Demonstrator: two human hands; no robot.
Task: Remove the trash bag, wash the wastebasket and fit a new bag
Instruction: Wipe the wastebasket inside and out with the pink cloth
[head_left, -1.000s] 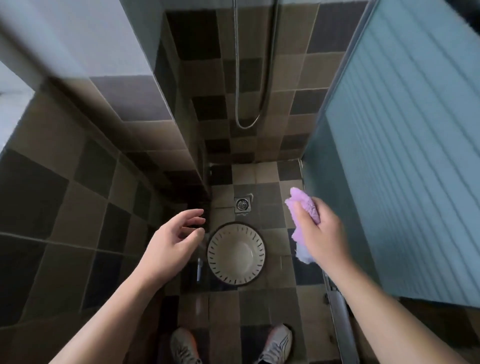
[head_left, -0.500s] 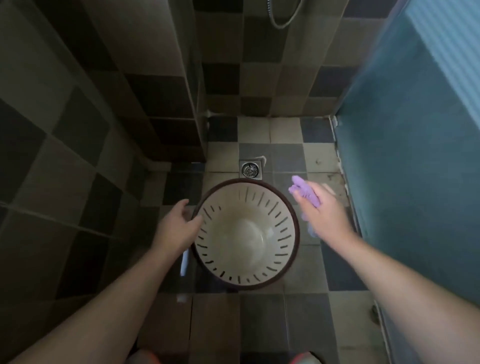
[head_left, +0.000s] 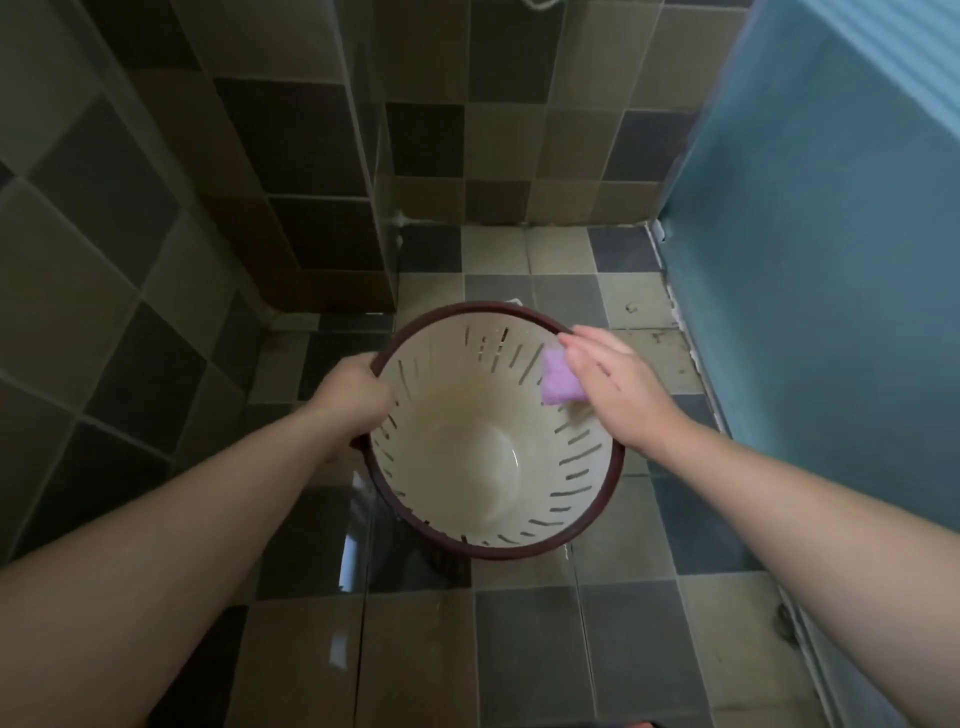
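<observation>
From the head view we see our left hand (head_left: 353, 397) curled over the left rim of the round cream plastic wastebasket with slotted walls and a dark maroon rim (head_left: 597, 514), gripping it. Our right hand (head_left: 615, 382) lies with its fingers nearly straight, pressing a small purple sponge (head_left: 558, 383) against the basket's inner wall at the upper right, just below the rim.

The wastebasket stands upright on the wet checked tile floor (head_left: 524, 649), with no bag in it. A faint yellowish film shows on its pale bottom; we cannot tell whether it holds water.

A tiled wall (head_left: 130, 260) closes in on the left and a teal ribbed glass partition (head_left: 810, 260) on the right, its lower edge just beside the basket. Bare floor lies between us and the basket.
</observation>
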